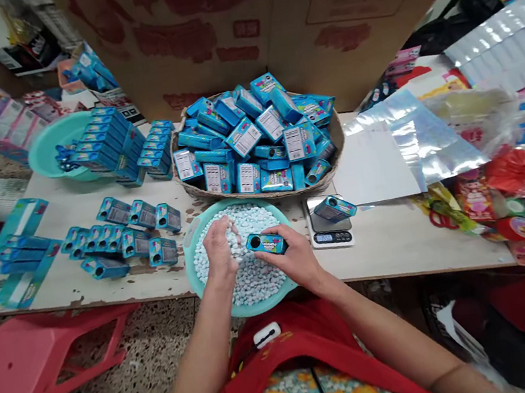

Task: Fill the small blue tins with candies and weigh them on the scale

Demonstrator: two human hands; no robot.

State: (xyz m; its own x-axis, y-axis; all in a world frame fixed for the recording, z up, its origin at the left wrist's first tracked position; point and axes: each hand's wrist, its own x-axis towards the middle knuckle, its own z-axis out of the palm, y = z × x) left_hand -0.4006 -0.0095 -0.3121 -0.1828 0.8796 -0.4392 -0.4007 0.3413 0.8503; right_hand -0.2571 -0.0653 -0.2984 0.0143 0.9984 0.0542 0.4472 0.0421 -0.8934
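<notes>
Blue box (267, 243), in the head view: grasped by the right hand (299, 256) above the mint-green basin (191, 263), with its hole towards the left hand (218, 248), cupped around pale candies (236, 240). Possible trouble: candies missing the narrow hole, through loose left fingers or a tipped box.

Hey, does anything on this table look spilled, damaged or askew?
Yes: the white table looks worn, with paint chipped along its front edge, left of the basin of candy. I see no candy spilled around it.
</notes>
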